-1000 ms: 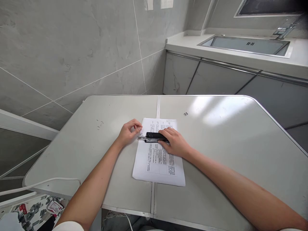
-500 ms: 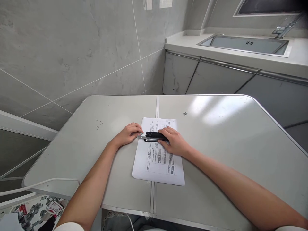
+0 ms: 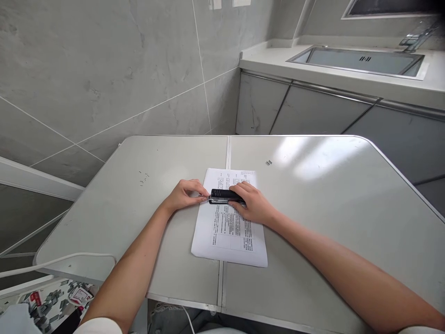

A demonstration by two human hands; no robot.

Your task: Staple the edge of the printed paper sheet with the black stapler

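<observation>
Stapler — black top, silver metal base; lies flat across a printed sheet on the grey table. Right hand — palm down, fingers clasped over its rear. Left hand: fingertips pinched on its metal tip.

stapler: black plastic, bare metal | sheet: matt white paper | table: smooth, faintly glossy | wall: matt grey tiles

I have bare bench wide open right and left of the paper. Across its middle my left hand and right hand meet on the stapler, barring the way. Small staples lie far right, specks far left.
</observation>
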